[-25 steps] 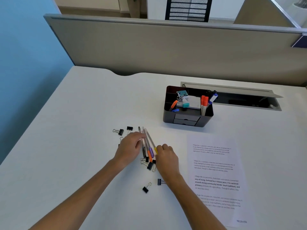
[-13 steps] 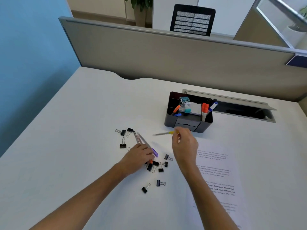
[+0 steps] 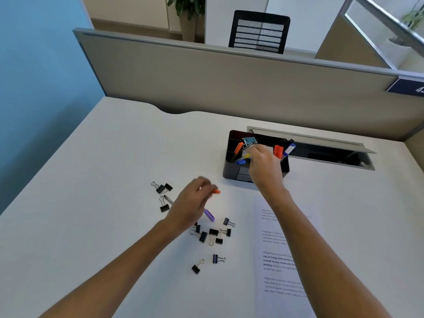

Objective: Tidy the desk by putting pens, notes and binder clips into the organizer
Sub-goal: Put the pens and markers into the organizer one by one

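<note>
Where the white desk top [image 3: 96,203] meets the blue wall at far left, nothing of the task lies; the first items come further in. Black metal binder clips with wire handles: three in a left group [image 3: 163,193], six in a cluster [image 3: 212,232] below the left hand (count uncertain, some overlap), two more apart nearer the camera [image 3: 207,263]; eleven visible in all, every one on the desk. A thin grey pen barrel [image 3: 168,199] shows beside the left group, its lower end hidden by the hand.

Left hand [image 3: 192,206]: fingers curled round a pen with an orange cap [image 3: 216,191], whose tip juts out to the right; blurred, grip detail unclear. A purple-capped pen [image 3: 209,215] pokes out under the same hand; whether held or lying on the desk, cannot tell.

Right hand [image 3: 263,165]: over the dark grey plastic desk organizer [image 3: 234,173], fingers pinching a yellow-tipped pen [image 3: 246,155] at the front left compartment. Inside the organizer: one orange marker [image 3: 238,148], one blue cap [image 3: 240,162], a small printed pack [image 3: 249,141], orange-capped markers [image 3: 278,151] and a blue-and-white marker [image 3: 289,149] at right.

One printed white paper sheet [image 3: 282,260] lies flat on the desk, partly under the right forearm.
</note>
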